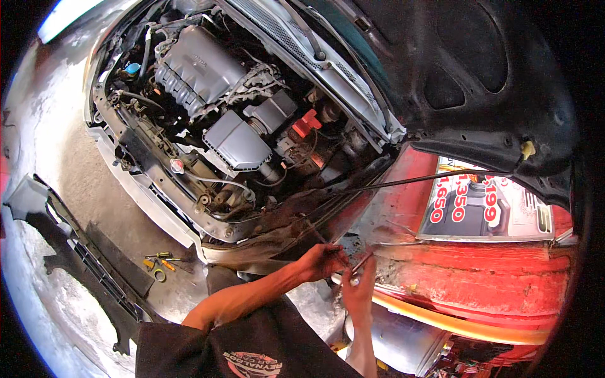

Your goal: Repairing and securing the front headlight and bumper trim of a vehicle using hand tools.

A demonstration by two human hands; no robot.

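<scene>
My left hand point(322, 262) is closed at the front corner of the car, beside the body edge point(280, 249); what its curled fingers hold is too small to make out. My right hand point(359, 282) grips a slim metal tool point(362, 262) just to the right of the left one, over a grimy metal surface. Above both hands is the open engine bay, with a grey engine cover point(200, 63), an air filter box point(235, 140) and a red terminal cover point(305, 123).
The raised black hood point(510, 107) and its prop rod point(441, 174) span the right. Below them stands a red metal bench point(479, 283) with a poster and a silver cylinder point(403, 340). A detached bumper point(85, 252) and several hand tools point(157, 263) lie on the floor at left.
</scene>
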